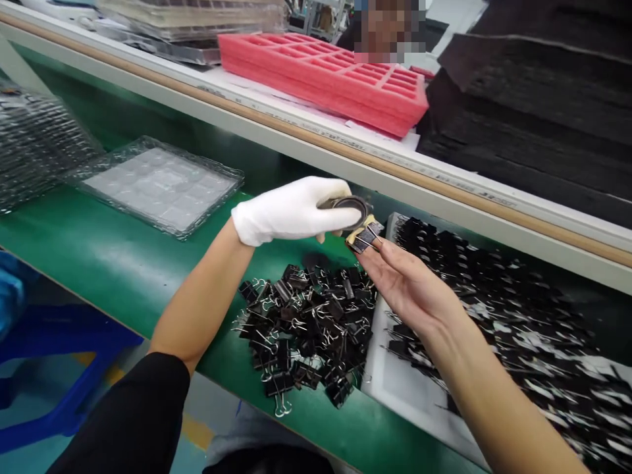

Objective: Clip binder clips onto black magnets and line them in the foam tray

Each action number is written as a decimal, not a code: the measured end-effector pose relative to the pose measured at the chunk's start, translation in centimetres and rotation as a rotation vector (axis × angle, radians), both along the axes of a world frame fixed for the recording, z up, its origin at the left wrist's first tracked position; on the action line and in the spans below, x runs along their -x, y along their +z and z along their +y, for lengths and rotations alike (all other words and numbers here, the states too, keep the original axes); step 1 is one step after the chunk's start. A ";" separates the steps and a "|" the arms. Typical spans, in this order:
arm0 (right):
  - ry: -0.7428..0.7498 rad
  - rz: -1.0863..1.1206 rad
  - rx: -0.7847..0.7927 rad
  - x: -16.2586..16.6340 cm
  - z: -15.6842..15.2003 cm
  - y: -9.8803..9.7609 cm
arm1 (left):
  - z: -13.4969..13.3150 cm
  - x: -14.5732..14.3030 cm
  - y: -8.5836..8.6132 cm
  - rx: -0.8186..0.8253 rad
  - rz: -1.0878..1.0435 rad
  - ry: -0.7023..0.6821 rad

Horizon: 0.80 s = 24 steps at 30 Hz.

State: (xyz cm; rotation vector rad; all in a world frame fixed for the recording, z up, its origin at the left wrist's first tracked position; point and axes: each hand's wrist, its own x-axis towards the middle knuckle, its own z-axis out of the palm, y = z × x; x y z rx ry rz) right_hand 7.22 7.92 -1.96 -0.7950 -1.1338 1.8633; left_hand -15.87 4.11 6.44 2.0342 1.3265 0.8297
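My left hand (291,210) wears a white glove and is closed round a small dark round part (349,207) held above the green bench. My bare right hand (405,283) pinches a black binder clip (365,236) that sits on the lower edge of that round part, over a tan patch. Directly below both hands lies a heap of loose black binder clips (306,329) on the green mat.
A white tray (395,388) on the right holds several more clipped parts. A clear blister tray (158,187) lies at the left, with stacked clear trays (34,145) beyond. Pink foam trays (326,76) and black foam sheets (533,99) rest on the upper shelf. A blue stool (59,355) stands below left.
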 end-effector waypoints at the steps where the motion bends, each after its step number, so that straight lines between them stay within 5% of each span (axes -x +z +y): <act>1: -0.051 0.014 -0.027 -0.8 -0.7 -0.1 | -0.2 -0.6 0.0 0.024 0.007 -0.040; 14: -0.325 0.066 -0.349 -4.8 -3.1 -3.0 | -1.1 -4.0 -0.6 0.087 0.028 -0.074; 24: -0.344 -0.020 -0.271 -4.6 -3.0 -3.9 | -1.1 -4.4 -0.9 -0.062 0.159 -0.065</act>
